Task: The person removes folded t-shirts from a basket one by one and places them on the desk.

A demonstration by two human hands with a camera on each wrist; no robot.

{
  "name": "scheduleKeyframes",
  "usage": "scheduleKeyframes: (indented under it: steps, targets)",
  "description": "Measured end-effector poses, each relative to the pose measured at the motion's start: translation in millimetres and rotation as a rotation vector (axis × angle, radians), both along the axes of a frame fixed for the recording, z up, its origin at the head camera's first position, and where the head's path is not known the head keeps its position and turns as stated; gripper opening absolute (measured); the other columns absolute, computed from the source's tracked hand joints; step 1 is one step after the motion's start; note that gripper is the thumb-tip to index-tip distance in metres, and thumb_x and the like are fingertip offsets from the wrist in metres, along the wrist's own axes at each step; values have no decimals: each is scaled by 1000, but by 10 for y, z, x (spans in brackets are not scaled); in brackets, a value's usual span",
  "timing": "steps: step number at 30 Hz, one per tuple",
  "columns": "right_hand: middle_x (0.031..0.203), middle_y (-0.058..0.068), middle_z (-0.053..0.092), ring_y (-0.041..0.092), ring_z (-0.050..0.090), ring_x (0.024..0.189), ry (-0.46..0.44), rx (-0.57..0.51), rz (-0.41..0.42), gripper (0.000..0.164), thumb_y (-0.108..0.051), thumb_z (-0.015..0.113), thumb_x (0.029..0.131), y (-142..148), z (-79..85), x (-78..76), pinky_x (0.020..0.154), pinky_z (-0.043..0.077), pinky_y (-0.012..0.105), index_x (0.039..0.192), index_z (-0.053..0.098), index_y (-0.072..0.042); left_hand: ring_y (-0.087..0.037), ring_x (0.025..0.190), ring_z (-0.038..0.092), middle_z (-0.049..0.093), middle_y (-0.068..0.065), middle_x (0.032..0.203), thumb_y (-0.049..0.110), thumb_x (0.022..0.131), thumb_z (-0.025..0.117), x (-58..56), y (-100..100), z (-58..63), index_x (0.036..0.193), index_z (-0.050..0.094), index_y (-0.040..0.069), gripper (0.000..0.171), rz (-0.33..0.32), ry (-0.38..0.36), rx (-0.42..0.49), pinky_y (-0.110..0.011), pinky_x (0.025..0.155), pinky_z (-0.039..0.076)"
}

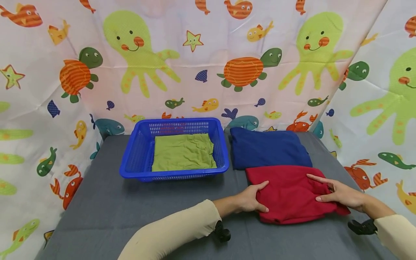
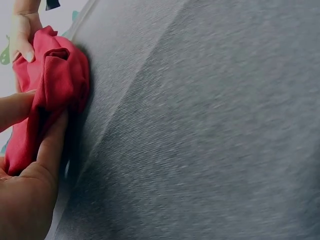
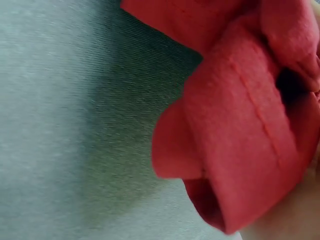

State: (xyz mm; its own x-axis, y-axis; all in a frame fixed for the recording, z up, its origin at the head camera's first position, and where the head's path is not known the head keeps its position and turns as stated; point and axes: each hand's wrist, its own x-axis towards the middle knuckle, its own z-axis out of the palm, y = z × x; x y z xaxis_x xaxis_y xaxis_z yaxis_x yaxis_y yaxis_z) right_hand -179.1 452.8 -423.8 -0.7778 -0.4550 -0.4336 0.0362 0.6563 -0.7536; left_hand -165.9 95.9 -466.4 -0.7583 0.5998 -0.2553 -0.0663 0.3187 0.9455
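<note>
A folded red garment lies in front of me, right of centre, its near edge uneven. My left hand grips its left end, fingers and thumb spread along that edge. In the left wrist view, the thumb and a finger hold the bunched red fabric between them. At the opposite end, my right hand holds the garment with fingers over the top and thumb on the near side. Up close in the right wrist view, a stitched flap of the garment hangs loosely folded, hiding most of that hand.
Behind the red garment, a folded blue cloth lies with its near edge overlapped by it. To the left stands a blue plastic basket with a folded green cloth inside. Grey fabric covers the table; a printed curtain encloses it.
</note>
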Motion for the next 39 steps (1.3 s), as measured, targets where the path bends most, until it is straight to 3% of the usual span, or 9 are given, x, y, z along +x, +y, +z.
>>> scheduleKeyframes:
  steps: [9,18,26,28,31,34,37,39]
  targets:
    - [160,35,17,-25,35,108,54,36,-20,82,-24,64,98,10,74,-105,86,47,20,163,16,-13,-9,138,40,42,0,158,-3,78,82,-65,39,0,159,35,27,98,34,-30,-4,-24,113,40]
    - [159,38,9,-22,39,111,-60,-69,23,81,-15,60,100,90,-33,-14,88,49,19,163,10,-11,-7,133,43,45,-2,154,-2,78,83,-5,-8,5,158,38,25,96,-2,-45,-11,-24,113,40]
    - [159,38,8,-22,40,110,-87,-55,-14,83,-17,61,100,139,-86,-7,88,50,16,164,7,-13,-7,117,46,45,2,149,-5,81,80,66,-63,17,158,36,26,94,-23,-133,64,-21,90,52]
    - [158,38,12,-11,43,118,-80,-17,-22,83,-19,62,99,147,-99,-6,89,51,20,163,9,-11,-7,116,46,44,2,150,-6,81,79,75,-79,15,158,36,26,94,-36,-142,76,-21,84,54]
    - [157,39,18,21,45,131,-59,62,-36,82,-25,61,100,145,-74,-9,92,54,33,162,12,-6,-8,111,53,42,2,149,-7,82,77,69,-112,15,159,34,25,93,-50,-182,102,-24,81,58]
    - [156,42,17,53,38,132,-42,112,-50,77,-30,58,101,137,13,-20,93,56,50,160,16,-1,-11,101,62,48,-2,142,-8,86,73,45,-159,31,160,33,23,90,-59,-240,136,-32,83,61]
    - [157,44,13,59,36,135,-51,140,-44,73,-31,53,104,147,130,-34,92,57,54,159,18,2,-13,97,67,57,-7,135,-4,91,69,24,-215,53,160,32,21,82,-61,-261,142,-37,86,62]
    - [156,45,15,55,45,132,-43,148,-37,71,-30,52,105,156,202,-35,90,58,53,157,21,6,-16,96,69,63,-10,131,0,94,67,18,-253,69,160,32,19,77,-63,-247,127,-38,85,62]
